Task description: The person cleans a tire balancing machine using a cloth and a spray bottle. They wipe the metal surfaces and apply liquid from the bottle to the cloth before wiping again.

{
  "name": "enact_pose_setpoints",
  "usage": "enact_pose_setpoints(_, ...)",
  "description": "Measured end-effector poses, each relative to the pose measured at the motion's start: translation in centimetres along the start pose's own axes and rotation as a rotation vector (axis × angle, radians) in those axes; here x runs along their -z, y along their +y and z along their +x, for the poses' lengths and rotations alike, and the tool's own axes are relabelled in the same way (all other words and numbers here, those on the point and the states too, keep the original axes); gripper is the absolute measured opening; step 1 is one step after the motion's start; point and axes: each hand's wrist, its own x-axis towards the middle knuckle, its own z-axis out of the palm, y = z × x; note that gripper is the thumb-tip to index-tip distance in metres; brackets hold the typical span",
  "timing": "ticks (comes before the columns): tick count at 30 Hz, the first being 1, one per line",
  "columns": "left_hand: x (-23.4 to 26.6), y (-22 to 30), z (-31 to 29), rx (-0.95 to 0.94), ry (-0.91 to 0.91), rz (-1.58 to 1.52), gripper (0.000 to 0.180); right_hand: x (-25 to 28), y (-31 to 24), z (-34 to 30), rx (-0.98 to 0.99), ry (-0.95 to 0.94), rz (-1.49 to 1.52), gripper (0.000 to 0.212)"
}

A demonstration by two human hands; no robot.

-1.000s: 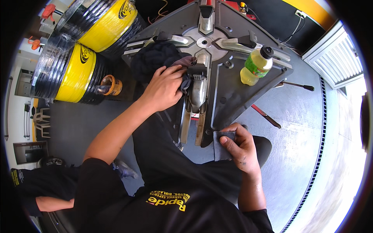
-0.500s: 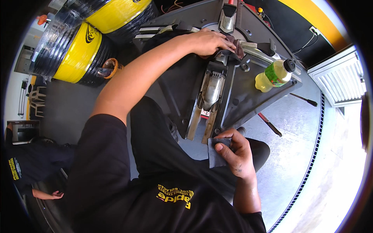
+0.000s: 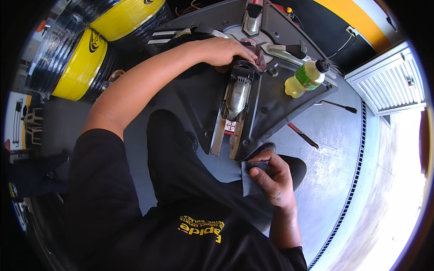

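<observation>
My left hand (image 3: 226,52) reaches across to a black-and-silver tyre-changer turntable (image 3: 190,113). Its fingers curl over a brown rag (image 3: 259,61), pressed against the inner end of the clamp jaw (image 3: 238,97) nearest me. Part of the rag is hidden under the hand. Over my lap, my right hand (image 3: 275,180) pinches a dark grey folded square (image 3: 251,179) between thumb and fingers; whether it is sandpaper or cloth I cannot tell. Right of the jaw, a bottle of pale yellow liquid (image 3: 294,86) with a green label and black cap stands on the turntable.
Plastic-wrapped black and yellow stacks (image 3: 74,63) stand at the far left. A red-and-black bar (image 3: 304,135) and a black-handled rod (image 3: 346,108) stick out beyond the turntable's right side. A white louvred panel (image 3: 389,81) is at right, near a floor drain (image 3: 359,135).
My left hand has shifted slightly toward me with the rag, over the jaw's inner end. My right hand keeps its hold on the grey square. The person at far left is now mostly in shadow.
</observation>
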Motion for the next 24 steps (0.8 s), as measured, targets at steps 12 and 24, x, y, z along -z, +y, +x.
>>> enact_pose_setpoints(12, 1.0, 1.3, 3.0, -0.076, -0.097, 0.069, 0.033, 1.7, 1.1, -2.0, -0.039, 0.09, 0.054, 0.017)
enact_pose_setpoints(24, 0.5, -0.2, 3.5, -0.031, 0.027, 0.048, 0.04, 1.6, 1.2, -2.3, -0.005, 0.027, 0.069, 0.017)
